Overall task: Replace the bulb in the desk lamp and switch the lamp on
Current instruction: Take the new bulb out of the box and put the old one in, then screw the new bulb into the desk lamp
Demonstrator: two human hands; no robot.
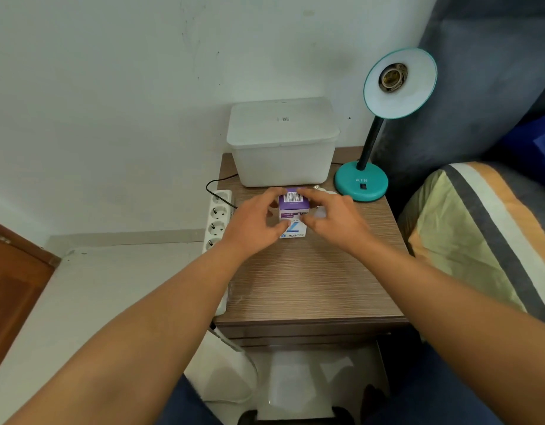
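A teal desk lamp (361, 184) stands at the back right of the wooden bedside table (311, 280). Its shade (400, 82) tilts toward me and the socket (392, 77) inside is empty. A purple and white bulb box (293, 207) stands on the table in front of a white container. My left hand (252, 225) holds the box's left side and my right hand (335, 217) holds its right side, fingers curled around its top. A white bulb (321, 191) lies on the table just behind my right hand, mostly hidden.
A lidded white plastic container (282, 142) sits at the back of the table against the wall. A white power strip (217, 219) hangs along the table's left edge with a black cable. A bed with a striped pillow (479, 234) is to the right.
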